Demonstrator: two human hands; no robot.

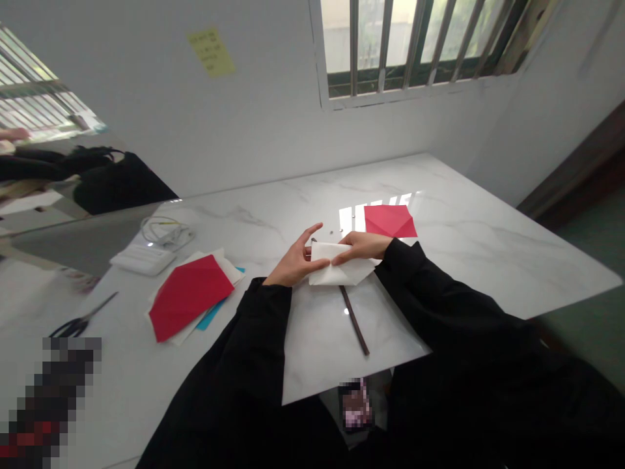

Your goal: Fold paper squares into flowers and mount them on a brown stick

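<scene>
A white paper envelope (pixel 336 270) is held low over the marble-patterned table (pixel 322 345). My left hand (pixel 297 258) grips its left side, thumb pressed on the front, index finger raised away. From the right, my right hand (pixel 364 246) holds the same envelope, its thumb meeting the left thumb near the middle of the folded paper. Most right fingers are hidden behind the paper. A thin dark brown stick (pixel 355 322) lies on the table, its upper part covered by the envelope. Beyond my right hand rests a red envelope (pixel 390 221).
A stack of red envelopes (pixel 190 296), with white and blue ones beneath, lies to the left. Beside it are scissors (pixel 83 321), a white box-like device (pixel 142 259) and a coiled cable (pixel 166 231). Tiny bits (pixel 331 232) lie beyond my hands. A mirror (pixel 73 163) stands at the left wall.
</scene>
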